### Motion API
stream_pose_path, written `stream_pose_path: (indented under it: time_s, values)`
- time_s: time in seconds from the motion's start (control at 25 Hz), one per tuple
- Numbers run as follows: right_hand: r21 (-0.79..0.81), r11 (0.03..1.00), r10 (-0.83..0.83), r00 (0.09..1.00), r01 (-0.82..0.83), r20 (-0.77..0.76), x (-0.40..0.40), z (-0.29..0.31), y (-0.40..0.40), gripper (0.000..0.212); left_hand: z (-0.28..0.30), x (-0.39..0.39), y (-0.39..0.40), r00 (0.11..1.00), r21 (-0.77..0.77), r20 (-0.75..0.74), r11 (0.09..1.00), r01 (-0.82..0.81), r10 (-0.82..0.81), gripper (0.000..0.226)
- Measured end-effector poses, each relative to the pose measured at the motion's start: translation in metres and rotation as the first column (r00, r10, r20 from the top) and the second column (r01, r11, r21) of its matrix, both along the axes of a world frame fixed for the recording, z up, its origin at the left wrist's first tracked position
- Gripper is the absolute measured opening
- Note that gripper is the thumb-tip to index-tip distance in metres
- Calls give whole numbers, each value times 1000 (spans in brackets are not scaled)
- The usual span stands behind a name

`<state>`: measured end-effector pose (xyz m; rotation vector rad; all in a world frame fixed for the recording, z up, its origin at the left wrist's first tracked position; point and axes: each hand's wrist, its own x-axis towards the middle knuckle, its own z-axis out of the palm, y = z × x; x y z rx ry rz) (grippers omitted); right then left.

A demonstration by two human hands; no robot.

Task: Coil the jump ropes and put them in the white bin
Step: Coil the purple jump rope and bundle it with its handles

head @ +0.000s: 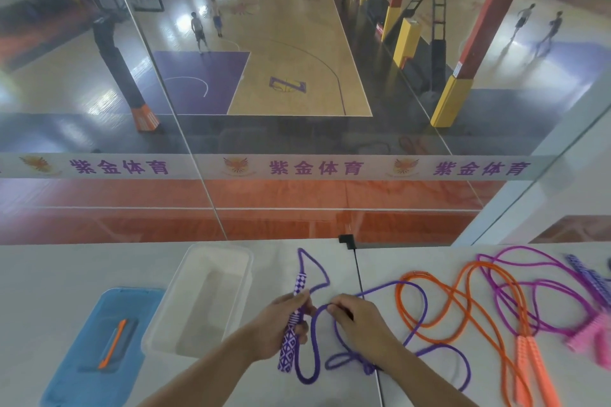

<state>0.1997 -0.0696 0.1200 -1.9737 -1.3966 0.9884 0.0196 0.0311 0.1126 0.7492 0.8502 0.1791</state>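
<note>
My left hand (281, 324) grips the purple-and-white patterned handles (292, 337) of a dark purple jump rope (312, 350). Just to its right, my right hand (358, 320) pinches a loop of that same rope near the handles. More of the rope trails in loose curves to the right and toward me. The white bin (185, 317) stands left of my left hand and looks to have nothing in it. An orange jump rope (463, 311) lies uncoiled to the right, its orange handles (532, 370) near the front edge.
A violet rope (542, 284) with pink handles (591, 337) sprawls at the far right, overlapping the orange one. A blue tray (86, 370) holding an orange tool (114, 342) sits at the front left. A glass wall stands behind the white table (66, 274).
</note>
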Motion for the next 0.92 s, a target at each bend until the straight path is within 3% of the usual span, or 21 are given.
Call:
stream_pose_path:
  time_s: [0.12,0.24,0.4,0.52,0.64,0.8,0.92]
  values:
    - [81,995,-69,996,64,58,-1,3,11,14,3,7,-11,987,150,-106,979,135,-120,25]
    - [78,990,-126,988,120,83,1,5,17,18,-1,7,-14,990,160,-115,982,103,-85,17]
    - [-35,997,-73,995,75,75,32,-1,13,26,-6,-3,2,971,-54,49,972,-230,233,22]
    - [-110,989,-90,992,100,94,75,-10,-6,27,-6,-23,37,868,-156,64,864,-479,493,16]
    - [-126,967,-215,974,222,67,100,-20,-27,22,-6,-40,62,775,-172,78,774,-610,628,21]
    - [-92,938,-340,939,335,-54,57,-21,-26,21,-14,-21,47,829,-72,36,829,-555,558,21]
    - [-83,961,-275,935,263,-225,7,-18,-7,22,-19,4,18,910,-50,17,910,-412,414,19]
